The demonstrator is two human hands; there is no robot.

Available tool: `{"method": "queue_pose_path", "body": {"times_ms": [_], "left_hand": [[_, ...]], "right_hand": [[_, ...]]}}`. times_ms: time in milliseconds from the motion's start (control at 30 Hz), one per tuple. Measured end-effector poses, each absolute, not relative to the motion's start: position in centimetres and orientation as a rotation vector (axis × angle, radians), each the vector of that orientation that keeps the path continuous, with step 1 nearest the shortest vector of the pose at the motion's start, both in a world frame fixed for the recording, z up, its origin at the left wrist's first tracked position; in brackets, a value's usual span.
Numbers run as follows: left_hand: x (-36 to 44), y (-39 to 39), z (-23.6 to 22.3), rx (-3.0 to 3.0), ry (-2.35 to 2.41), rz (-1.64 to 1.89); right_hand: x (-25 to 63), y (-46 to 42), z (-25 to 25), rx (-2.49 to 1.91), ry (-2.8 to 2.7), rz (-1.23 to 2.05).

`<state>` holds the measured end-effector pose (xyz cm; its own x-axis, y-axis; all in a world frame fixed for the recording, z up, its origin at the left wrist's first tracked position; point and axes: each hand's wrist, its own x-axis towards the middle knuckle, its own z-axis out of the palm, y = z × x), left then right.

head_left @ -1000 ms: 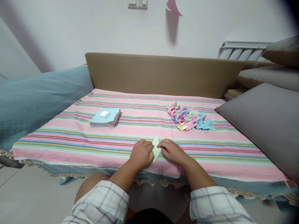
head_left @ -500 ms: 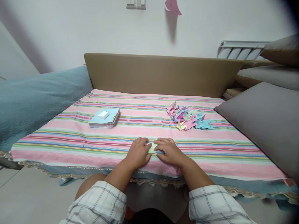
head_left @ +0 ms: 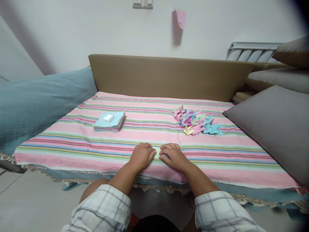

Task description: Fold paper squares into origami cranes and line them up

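Observation:
A small pale green folded paper (head_left: 157, 154) lies flat on the striped cloth (head_left: 217, 158) near its front edge. My left hand (head_left: 141, 155) and my right hand (head_left: 173, 155) sit on either side of it with curled fingers, their fingertips pressing down on the paper. Most of the paper is hidden under the fingers. A stack of coloured square sheets (head_left: 109, 122) with a small white object on top rests to the back left. A heap of several folded paper figures (head_left: 195, 120) in pink, blue, purple and yellow lies to the back right.
A tan padded board (head_left: 169, 75) runs along the back. A teal cushion (head_left: 36, 103) borders the left and grey cushions (head_left: 272, 125) the right. A pink paper piece (head_left: 180, 17) hangs on the wall. The cloth's lace hem (head_left: 72, 180) overhangs the floor.
The green paper, held up on edge between my hands a second ago, has been laid flat and pressed under my fingertips. Both hands have sunk onto the cloth.

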<state>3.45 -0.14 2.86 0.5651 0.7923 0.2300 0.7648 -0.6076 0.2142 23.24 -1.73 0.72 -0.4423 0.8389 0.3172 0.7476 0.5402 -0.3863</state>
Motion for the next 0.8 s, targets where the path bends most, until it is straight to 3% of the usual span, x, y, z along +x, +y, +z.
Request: {"method": "queue_pose_path", "body": {"times_ms": [367,800], "left_hand": [[4.4,0.1,2.2,2.399,1.611,0.615],[4.5,0.1,1.9,2.322,1.597,0.669]], "right_hand": [[20.7,-1.4,-0.1,-1.536,-2.075,0.122],[20.6,-1.2,-0.7,-1.493,-2.012,0.089]]}}
